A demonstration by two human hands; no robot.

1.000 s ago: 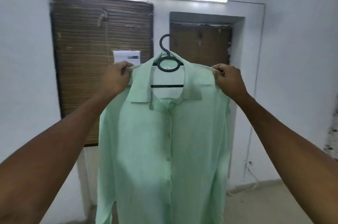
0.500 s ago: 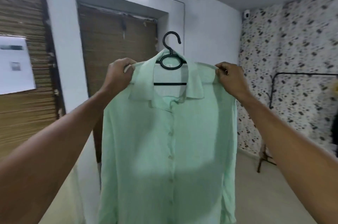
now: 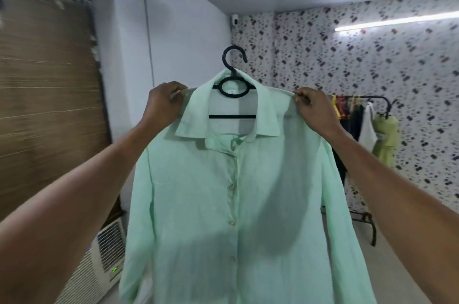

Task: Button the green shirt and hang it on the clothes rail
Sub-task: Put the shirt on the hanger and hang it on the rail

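Observation:
The green shirt [image 3: 223,192] hangs in front of me on a black hanger [image 3: 234,87], its front buttoned down the middle and its collar spread. My left hand [image 3: 164,102] grips the shirt's left shoulder, and my right hand [image 3: 314,107] grips the right shoulder, both held up at chest height. The hanger's hook stands free above the collar. The black clothes rail [image 3: 372,98] stands at the far right against the speckled wall, behind my right arm, with several garments on it.
A yellow-green garment [image 3: 385,140] and a white one [image 3: 368,127] hang on the rail. A white air-conditioner unit [image 3: 104,261] sits on the floor at lower left. A brown blind [image 3: 47,105] covers the left wall. Bare floor lies ahead on the right.
My view has swung to the right with the shirt held up: the speckled wall and the clothes rail with its garments have come into view. Both hands keep their grip on the shoulders.

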